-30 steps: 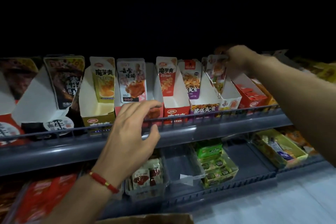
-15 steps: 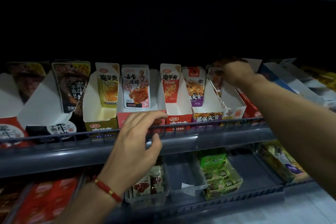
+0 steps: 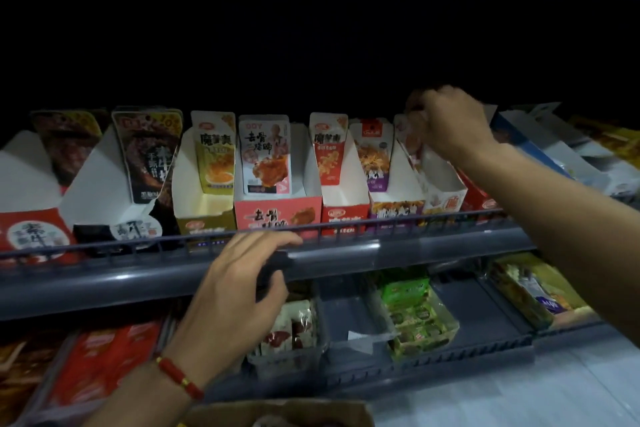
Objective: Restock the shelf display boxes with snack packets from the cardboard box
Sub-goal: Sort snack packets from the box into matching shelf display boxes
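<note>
A row of open display boxes stands on the upper shelf behind a grey rail (image 3: 346, 255). My right hand (image 3: 446, 121) reaches over the white display box (image 3: 446, 191) and pinches a pale snack packet (image 3: 410, 140) standing at its back. My left hand (image 3: 242, 284) hovers with relaxed fingers in front of the rail, below the pink display box (image 3: 277, 215); it holds nothing. The cardboard box (image 3: 277, 414) shows only its rim at the bottom edge.
Neighbouring boxes hold yellow (image 3: 214, 156), red (image 3: 329, 149) and purple (image 3: 374, 156) packets. On the lower shelf are clear trays with a white-red pack (image 3: 294, 329), green packs (image 3: 415, 315) and red packs (image 3: 100, 367). A dark shelf underside hangs above.
My right hand has pushed the packet down and back into the white box. My left hand has stayed near the rail. The cardboard box rim has come back into view below.
</note>
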